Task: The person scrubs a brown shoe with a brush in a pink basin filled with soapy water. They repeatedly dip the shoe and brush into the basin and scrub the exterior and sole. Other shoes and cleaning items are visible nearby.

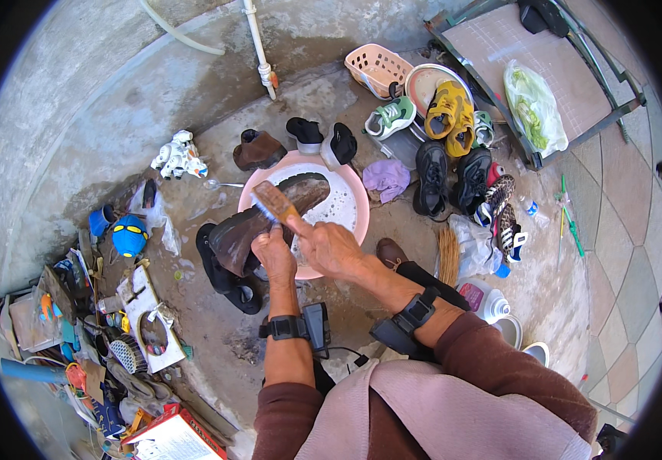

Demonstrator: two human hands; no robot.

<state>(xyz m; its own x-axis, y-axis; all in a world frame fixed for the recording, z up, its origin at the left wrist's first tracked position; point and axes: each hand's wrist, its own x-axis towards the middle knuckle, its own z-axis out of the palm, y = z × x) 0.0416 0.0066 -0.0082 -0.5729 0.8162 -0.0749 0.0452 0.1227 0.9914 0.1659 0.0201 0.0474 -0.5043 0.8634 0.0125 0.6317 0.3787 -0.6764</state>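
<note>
My left hand (275,257) grips a wet brown shoe (232,238) tilted over the pink basin (361,227). Soapy water with white foam (339,198) fills the basin. In my right hand (331,248) is a wooden scrub brush (275,201), its pale bristles against or just above the shoe; the exact contact is hidden. A black shoe (210,253) lies on the wet concrete left of the basin, partly behind the brown one. Another brown shoe (258,150) stands by the basin's far rim, beside a pair of black shoes with pale soles (339,144).
A purple cloth (387,179) and black sneakers (431,178) lie right of the basin. Yellow sneakers (449,109) rest near a pink basket (378,69). A straw brush (447,256) and plastic jug (483,300) stand nearer me. Mixed clutter (130,351) lines the left wall.
</note>
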